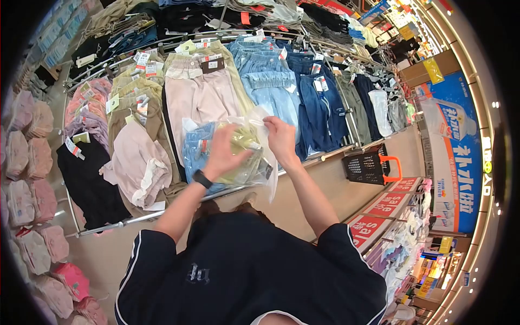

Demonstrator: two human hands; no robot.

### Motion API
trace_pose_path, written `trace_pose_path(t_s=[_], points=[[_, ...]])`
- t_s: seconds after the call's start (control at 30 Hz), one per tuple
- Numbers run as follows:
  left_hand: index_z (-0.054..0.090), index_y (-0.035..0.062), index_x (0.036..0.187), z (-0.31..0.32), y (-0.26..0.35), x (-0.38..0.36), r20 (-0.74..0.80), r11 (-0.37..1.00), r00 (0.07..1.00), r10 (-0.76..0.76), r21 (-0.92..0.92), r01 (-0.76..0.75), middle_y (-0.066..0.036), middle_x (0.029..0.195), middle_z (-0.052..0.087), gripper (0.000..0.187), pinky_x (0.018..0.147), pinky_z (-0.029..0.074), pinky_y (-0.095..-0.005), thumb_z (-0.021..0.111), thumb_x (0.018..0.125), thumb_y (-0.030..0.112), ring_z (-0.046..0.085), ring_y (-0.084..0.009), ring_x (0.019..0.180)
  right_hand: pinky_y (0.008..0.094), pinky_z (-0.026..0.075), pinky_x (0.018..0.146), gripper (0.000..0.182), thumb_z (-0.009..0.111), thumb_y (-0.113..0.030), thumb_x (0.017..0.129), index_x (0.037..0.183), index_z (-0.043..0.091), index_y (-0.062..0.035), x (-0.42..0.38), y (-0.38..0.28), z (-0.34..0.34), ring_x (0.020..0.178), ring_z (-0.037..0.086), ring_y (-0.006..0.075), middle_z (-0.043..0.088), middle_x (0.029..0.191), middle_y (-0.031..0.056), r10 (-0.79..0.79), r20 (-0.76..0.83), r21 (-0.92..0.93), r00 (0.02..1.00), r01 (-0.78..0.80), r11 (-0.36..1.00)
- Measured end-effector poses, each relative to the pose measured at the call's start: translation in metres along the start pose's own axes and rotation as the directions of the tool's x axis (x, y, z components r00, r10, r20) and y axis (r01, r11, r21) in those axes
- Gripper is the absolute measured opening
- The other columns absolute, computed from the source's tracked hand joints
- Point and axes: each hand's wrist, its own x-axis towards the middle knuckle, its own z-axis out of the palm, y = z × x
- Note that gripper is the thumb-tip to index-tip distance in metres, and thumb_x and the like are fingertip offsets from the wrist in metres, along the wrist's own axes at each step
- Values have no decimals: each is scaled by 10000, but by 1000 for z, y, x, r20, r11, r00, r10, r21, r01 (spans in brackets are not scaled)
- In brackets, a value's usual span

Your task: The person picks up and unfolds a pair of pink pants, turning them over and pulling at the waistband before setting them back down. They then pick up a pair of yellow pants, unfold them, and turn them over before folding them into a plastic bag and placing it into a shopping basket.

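A clear plastic bag [260, 173] with folded yellow-green and blue garments inside hangs in front of me, over a clothes rack. My left hand [225, 151], with a black watch on its wrist, reaches into the bag and lies on the yellow-green garment [244, 142]. The bag's upper edge on the right is pinched by my right hand [281, 138], which holds it up. Both forearms stretch out from my dark short-sleeved shirt.
A metal rack [135, 218] carries hanging trousers in pink, beige, blue denim and black. A black shopping basket [368, 167] with an orange handle stands on the floor to the right. Red sale signs [374, 214] and more goods line the right side. Pink packs fill the left shelf.
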Motion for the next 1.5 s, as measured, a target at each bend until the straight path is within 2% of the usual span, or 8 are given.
trace_pose_path(t_s=[0.17,0.33,0.47,0.57,0.67,0.97,1.13,1.5], points=[[152,90,1507,-57,-9,36,203,956,973,111,247,-161,-161,1520,256,1231,1151,158,-481,878,571,422,196,-370,1412,333,555,720,184,546,83,834,940,681,17,-6,-52,-40,794,708,280,706,887,166,-400,-95,124,912,409,904],[711,25,945,-80,36,65,451,992,892,17,-119,41,-80,768,695,213,665,512,-281,748,747,93,669,-223,683,352,551,689,196,567,75,809,962,665,0,-26,-83,-103,760,696,268,692,856,148,-476,-114,324,872,486,812],[699,31,892,-74,127,71,442,957,875,198,107,-271,-104,701,644,133,588,485,-304,690,759,35,625,-265,606,311,544,734,371,591,52,820,1182,587,-26,-32,-44,-171,805,697,205,694,924,122,-248,-29,589,968,217,778],[694,38,866,-58,180,77,395,904,867,303,169,-393,-119,671,602,122,535,459,-314,661,756,0,604,-292,577,273,515,848,572,596,44,837,1375,440,-69,-42,39,-194,984,663,170,661,1100,123,-82,-75,919,994,101,382],[690,18,842,-21,230,82,256,883,874,414,122,-454,-105,652,609,103,534,455,-297,679,750,-28,604,-243,554,356,384,1065,711,673,-45,804,1436,348,-48,-90,162,-189,1365,383,275,431,1443,171,-76,99,481,992,19,877],[563,13,1146,173,268,44,259,756,958,-126,-600,262,-11,930,619,274,697,474,-247,636,882,-2,581,-91,797,395,223,1158,1338,921,-306,591,1521,-4,-42,-205,254,-193,1422,231,297,223,1541,171,256,81,829,963,-207,519],[580,13,1141,267,300,74,503,588,834,-227,-612,529,-23,978,637,207,718,479,-246,595,943,71,586,-78,828,354,416,1029,814,818,-6,661,1372,422,-9,-227,276,-279,1173,555,202,598,1240,89,436,42,996,899,-74,56],[472,-50,1311,469,303,103,904,647,420,83,-369,667,-111,1258,571,498,947,454,-313,622,946,253,551,-165,1128,358,512,922,573,789,43,656,1180,558,23,-309,334,-349,1030,641,203,656,1126,101,836,-252,960,488,17,280]])
